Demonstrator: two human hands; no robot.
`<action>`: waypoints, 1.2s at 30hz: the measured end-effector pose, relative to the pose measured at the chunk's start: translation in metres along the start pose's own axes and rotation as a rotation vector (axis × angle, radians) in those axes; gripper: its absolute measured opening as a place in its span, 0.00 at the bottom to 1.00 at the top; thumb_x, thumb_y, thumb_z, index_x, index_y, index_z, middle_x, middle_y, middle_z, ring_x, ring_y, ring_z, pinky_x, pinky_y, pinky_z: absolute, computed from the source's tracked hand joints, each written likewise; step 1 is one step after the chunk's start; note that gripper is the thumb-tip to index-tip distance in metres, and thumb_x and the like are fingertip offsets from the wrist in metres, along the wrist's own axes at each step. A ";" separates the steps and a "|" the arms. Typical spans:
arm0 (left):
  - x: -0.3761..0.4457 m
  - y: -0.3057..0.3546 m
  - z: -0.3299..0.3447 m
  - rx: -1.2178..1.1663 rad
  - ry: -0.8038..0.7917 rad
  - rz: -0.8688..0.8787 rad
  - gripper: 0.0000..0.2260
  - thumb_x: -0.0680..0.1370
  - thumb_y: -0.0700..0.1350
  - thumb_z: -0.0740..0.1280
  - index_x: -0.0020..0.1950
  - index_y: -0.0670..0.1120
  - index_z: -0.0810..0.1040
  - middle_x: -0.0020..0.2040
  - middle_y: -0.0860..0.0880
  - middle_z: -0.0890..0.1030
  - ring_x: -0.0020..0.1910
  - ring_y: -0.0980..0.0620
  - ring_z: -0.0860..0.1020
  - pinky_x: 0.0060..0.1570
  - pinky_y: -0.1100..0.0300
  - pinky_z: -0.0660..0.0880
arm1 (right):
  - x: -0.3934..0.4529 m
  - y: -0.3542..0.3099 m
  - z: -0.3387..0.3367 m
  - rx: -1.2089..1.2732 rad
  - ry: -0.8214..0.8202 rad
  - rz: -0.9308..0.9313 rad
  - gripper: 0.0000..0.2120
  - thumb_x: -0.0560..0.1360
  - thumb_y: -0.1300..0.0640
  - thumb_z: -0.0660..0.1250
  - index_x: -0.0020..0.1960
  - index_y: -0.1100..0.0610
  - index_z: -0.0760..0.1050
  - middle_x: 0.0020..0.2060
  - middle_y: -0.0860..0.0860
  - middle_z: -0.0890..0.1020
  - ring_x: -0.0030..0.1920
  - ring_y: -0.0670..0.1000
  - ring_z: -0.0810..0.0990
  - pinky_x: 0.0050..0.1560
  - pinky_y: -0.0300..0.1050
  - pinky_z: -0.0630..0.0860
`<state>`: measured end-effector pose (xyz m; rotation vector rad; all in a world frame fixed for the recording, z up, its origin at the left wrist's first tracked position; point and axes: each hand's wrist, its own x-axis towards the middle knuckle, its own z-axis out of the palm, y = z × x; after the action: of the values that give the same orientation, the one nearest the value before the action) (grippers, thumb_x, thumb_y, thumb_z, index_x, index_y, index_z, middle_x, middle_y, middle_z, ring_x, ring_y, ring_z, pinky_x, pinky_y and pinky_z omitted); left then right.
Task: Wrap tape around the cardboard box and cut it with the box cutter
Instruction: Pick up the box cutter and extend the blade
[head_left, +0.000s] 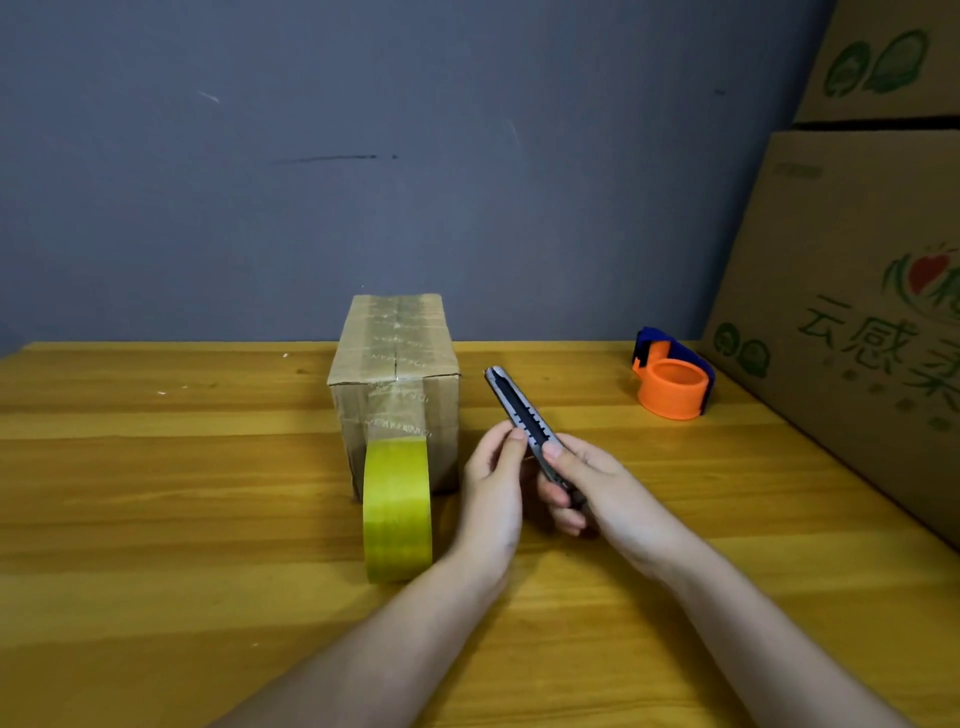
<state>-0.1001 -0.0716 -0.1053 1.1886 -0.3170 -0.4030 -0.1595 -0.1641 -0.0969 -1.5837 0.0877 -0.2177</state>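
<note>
Now: both hands ready the box cutter (524, 421) before the cut.
R. hand (587, 478) grips cutter handle, thumb on slider; L. hand (493, 478) pinches its body, prob. to steady it. Tape roll (397, 506) stands on desk (156, 493), strip attached to cardboard box (395, 374), so tape stays reachable.

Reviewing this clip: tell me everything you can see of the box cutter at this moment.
The box cutter is a slim tool with a silvery metal casing and a dark notched slider track along its face. It is held above the wooden table, tilted, with its tip pointing up and away toward the cardboard box, to that box's right and not touching it. The right hand grips its lower end; the left hand pinches its middle. Whether any blade is out cannot be told.
</note>
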 end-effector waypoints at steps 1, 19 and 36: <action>-0.001 0.001 0.000 0.006 -0.008 0.000 0.07 0.78 0.45 0.63 0.50 0.51 0.80 0.55 0.46 0.83 0.58 0.46 0.79 0.64 0.47 0.72 | 0.000 -0.001 0.000 -0.027 0.026 -0.008 0.15 0.82 0.57 0.53 0.62 0.63 0.69 0.25 0.47 0.67 0.21 0.44 0.62 0.23 0.35 0.61; -0.001 -0.002 0.002 0.055 -0.058 0.041 0.10 0.80 0.42 0.60 0.57 0.46 0.78 0.20 0.55 0.69 0.19 0.58 0.66 0.16 0.67 0.65 | 0.000 0.005 0.009 0.151 0.041 0.035 0.08 0.77 0.63 0.57 0.52 0.56 0.71 0.31 0.53 0.73 0.24 0.51 0.70 0.26 0.41 0.67; 0.001 -0.007 0.002 0.018 -0.134 0.073 0.13 0.81 0.43 0.58 0.46 0.51 0.81 0.48 0.41 0.81 0.43 0.46 0.72 0.46 0.54 0.72 | -0.001 0.004 0.008 -0.093 0.286 -0.018 0.18 0.80 0.53 0.57 0.35 0.61 0.70 0.17 0.48 0.66 0.15 0.45 0.60 0.17 0.33 0.57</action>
<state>-0.1013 -0.0755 -0.1116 1.1661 -0.4789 -0.4177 -0.1582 -0.1563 -0.1015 -1.6377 0.3097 -0.4587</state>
